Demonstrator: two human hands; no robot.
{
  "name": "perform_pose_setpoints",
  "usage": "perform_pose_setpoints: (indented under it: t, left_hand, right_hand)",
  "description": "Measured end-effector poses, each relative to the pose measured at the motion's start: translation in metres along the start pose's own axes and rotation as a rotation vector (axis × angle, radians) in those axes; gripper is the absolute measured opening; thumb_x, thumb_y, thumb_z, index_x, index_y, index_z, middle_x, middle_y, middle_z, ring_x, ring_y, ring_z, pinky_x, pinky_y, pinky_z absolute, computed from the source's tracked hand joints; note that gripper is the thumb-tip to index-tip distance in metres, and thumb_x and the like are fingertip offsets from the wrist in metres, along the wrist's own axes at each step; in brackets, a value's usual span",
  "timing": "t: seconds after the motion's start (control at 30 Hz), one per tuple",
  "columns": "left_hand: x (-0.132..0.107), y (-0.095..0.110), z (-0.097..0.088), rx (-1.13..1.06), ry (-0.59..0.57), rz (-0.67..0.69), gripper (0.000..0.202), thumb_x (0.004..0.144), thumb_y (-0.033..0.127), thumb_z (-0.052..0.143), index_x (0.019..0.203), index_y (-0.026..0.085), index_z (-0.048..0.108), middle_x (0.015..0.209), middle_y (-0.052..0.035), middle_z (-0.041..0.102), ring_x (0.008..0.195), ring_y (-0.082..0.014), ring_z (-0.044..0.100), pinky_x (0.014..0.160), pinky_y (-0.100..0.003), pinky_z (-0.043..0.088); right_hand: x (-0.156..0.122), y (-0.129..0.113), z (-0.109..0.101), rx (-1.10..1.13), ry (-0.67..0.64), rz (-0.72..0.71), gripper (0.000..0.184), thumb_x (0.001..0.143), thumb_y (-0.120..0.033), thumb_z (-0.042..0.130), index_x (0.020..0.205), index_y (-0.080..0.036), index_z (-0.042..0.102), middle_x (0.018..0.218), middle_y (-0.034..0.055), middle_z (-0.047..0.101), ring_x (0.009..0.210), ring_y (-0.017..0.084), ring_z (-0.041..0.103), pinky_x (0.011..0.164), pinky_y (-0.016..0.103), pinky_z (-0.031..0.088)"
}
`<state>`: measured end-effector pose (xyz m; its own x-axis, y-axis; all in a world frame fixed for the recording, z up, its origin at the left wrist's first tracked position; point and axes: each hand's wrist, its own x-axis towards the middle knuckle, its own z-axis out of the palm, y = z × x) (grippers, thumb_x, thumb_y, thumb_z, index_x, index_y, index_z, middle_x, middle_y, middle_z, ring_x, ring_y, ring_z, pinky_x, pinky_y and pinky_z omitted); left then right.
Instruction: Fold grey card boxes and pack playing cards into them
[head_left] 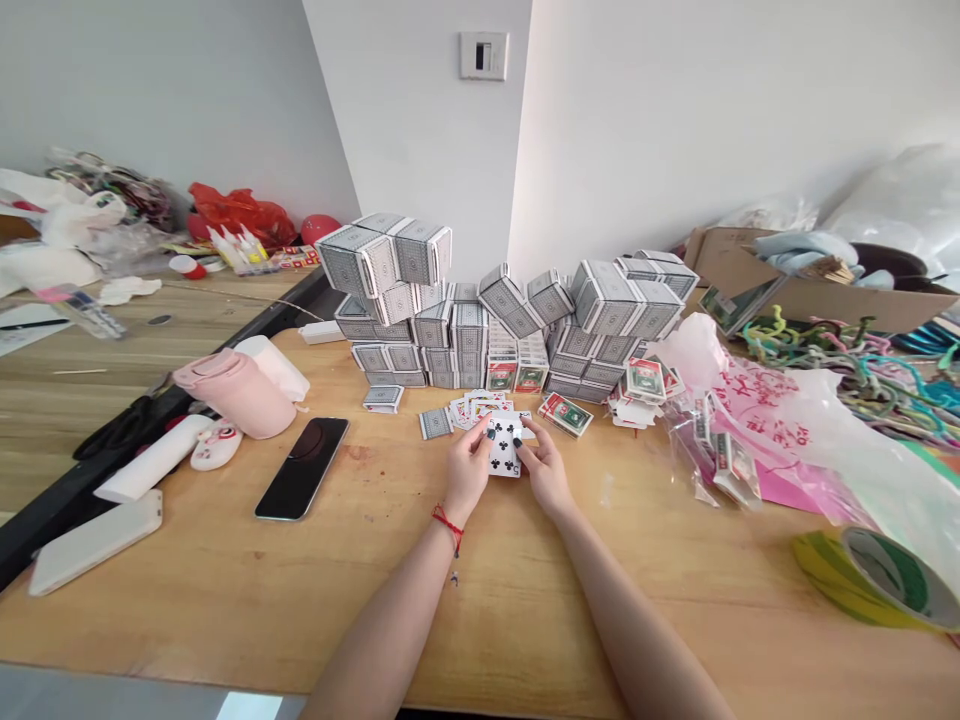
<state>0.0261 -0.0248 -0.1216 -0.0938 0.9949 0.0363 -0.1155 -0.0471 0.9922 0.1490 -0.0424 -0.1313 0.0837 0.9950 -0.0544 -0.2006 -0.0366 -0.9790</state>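
Card [503, 458] in left hand [466, 470], right hand [549, 474] (nearly closed)

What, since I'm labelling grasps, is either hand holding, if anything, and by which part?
A five of clubs, held by its side edges: left hand at the left, right hand at the right.

I see a wooden surface [225, 590] with a phone [302, 470] lying flat. Left of the phone are a pink bottle [240, 395] and a white slab [97, 543]; right of it, loose cards [436, 423], card stacks [469, 340] and, well apart, tape [817, 575].
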Motion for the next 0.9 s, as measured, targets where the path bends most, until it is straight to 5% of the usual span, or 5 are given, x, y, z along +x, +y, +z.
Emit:
perform_pose_setpoints:
  t: [0.5,0.73,0.9]
  left_hand:
    - [-0.0015,0.001,-0.0005,0.087,-0.104,0.081,0.042,0.076,0.026,0.051,0.117,0.018,0.056,0.114,-0.0073,0.06,0.075,-0.0135,0.057,0.062,-0.022,0.045]
    - [-0.0032,0.004,0.0012,0.038,-0.097,0.073,0.039,0.075,0.025,0.052,0.112,0.018,0.06,0.113,-0.0066,0.061,0.077,-0.0142,0.057,0.063,-0.022,0.044]
    - [-0.0043,0.002,0.0019,0.067,-0.113,0.024,0.042,0.074,0.024,0.052,0.114,0.016,0.058,0.075,-0.002,0.063,0.051,-0.0084,0.041,0.047,-0.02,0.033]
  right_hand:
    - [0.0038,0.0054,-0.0042,-0.034,0.015,0.011,0.068,0.07,-0.037,0.055,0.131,-0.013,0.037,0.06,-0.0039,0.051,0.051,0.01,0.042,0.049,0.022,0.035]
    - [0.0016,0.0008,-0.0018,0.036,0.008,0.028,0.051,0.068,-0.033,0.056,0.115,-0.017,0.044,0.053,-0.0069,0.049,0.044,0.009,0.041,0.046,0.021,0.035]
    - [0.0004,-0.0022,-0.0012,0.065,0.034,0.052,0.035,0.069,-0.033,0.055,0.099,-0.023,0.042,0.051,-0.0086,0.048,0.041,0.009,0.042,0.042,0.02,0.036]
